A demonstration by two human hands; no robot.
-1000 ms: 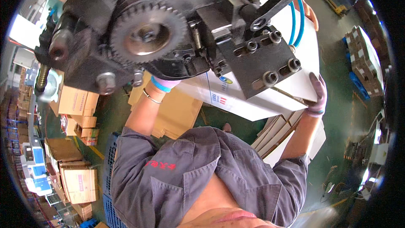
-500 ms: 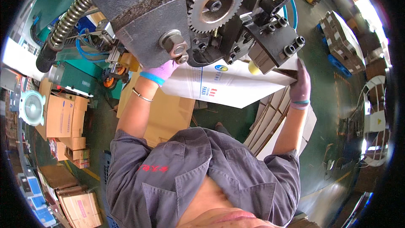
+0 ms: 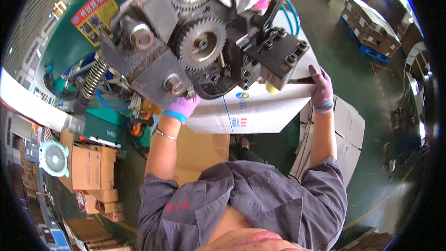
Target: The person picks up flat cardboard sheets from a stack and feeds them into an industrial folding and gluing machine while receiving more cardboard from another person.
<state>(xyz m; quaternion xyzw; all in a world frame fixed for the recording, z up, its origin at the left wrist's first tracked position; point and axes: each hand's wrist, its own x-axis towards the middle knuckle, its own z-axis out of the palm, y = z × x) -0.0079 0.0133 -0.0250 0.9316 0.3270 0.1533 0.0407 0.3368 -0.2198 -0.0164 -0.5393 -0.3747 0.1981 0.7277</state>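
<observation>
A white cardboard carton (image 3: 260, 111) with blue and red printing lies under the head of a dark metal machine (image 3: 155, 72). My right hand (image 3: 322, 88), in a purple glove, is closed around the carton's right edge, with one finger pointing up along it. At the carton's left side is my left hand (image 3: 185, 108), gloved in purple with a blue cuff. The machine head covers its fingers. Just above the carton's printed face sits a black metal block (image 3: 278, 58) with a yellow tip (image 3: 271, 88).
A toothed gear (image 3: 203, 44) is exposed above my hands. Below the carton stands a brown cardboard sheet (image 3: 204, 155); flattened white cartons (image 3: 346, 135) lean at my right. Brown boxes (image 3: 90, 167) and a light-green fan (image 3: 53, 158) are at left. A loaded pallet (image 3: 371, 25) stands far right.
My view has shifted, so the machine appears lower and further left. The carton's near edge looks more level. Both hands stay at the carton's sides.
</observation>
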